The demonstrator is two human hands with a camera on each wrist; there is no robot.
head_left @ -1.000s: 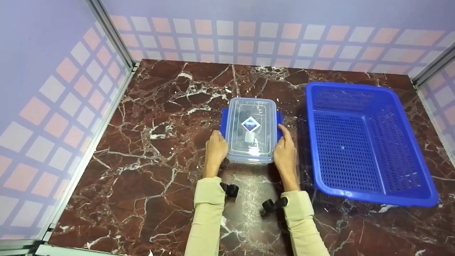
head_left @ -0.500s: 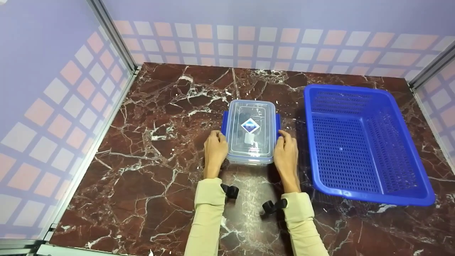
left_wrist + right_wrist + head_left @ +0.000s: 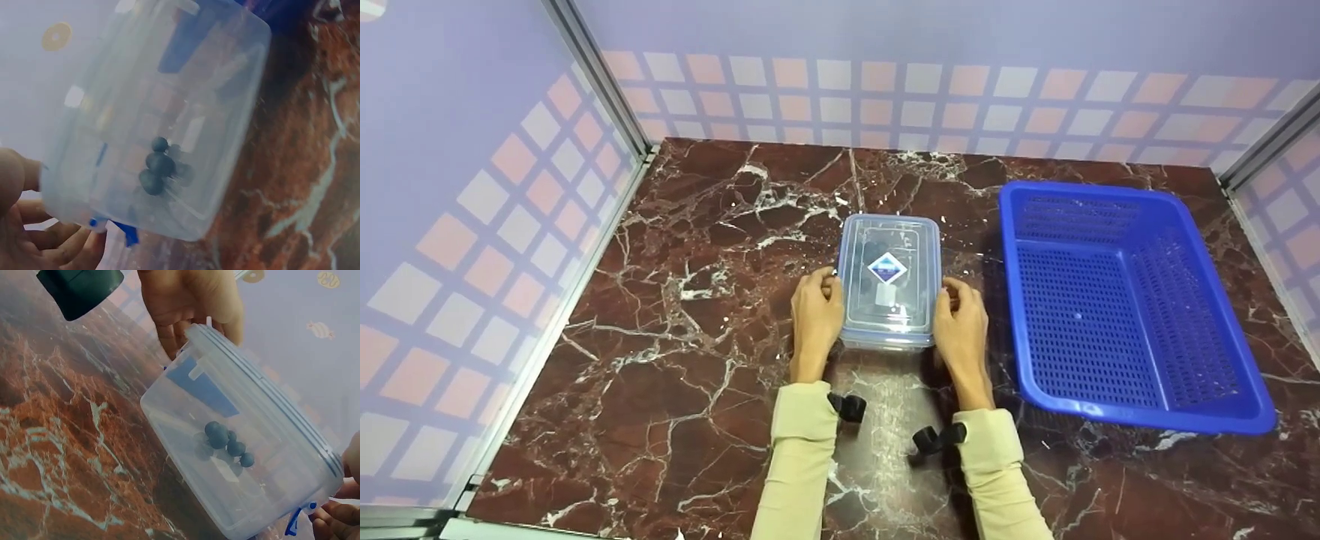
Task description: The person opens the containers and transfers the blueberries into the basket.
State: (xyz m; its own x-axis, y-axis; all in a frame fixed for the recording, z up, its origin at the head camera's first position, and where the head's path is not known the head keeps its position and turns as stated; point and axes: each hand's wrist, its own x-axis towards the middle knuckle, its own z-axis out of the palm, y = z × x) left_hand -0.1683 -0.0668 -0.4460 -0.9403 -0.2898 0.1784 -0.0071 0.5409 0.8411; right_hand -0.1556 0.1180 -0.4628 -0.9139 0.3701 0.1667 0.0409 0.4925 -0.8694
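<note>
Gripping container [image 3: 889, 311] edges: left hand [image 3: 817, 318], right hand [image 3: 962, 327], fingers [image 3: 814, 282] curled; wide tabletop [image 3: 660, 420] leftward, basket [image 3: 1140, 419] rightward.

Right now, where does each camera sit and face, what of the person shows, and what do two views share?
Head: worn on the head, looks forward and down at the clear container and blue basket; left hand, right hand and sleeves show.
Left wrist: worn there, faces the container from close by; left hand shows.
Right wrist: worn there, faces the container close up; both hands show.
Shared: both wrist views show dark round objects inside the clear container.
</note>
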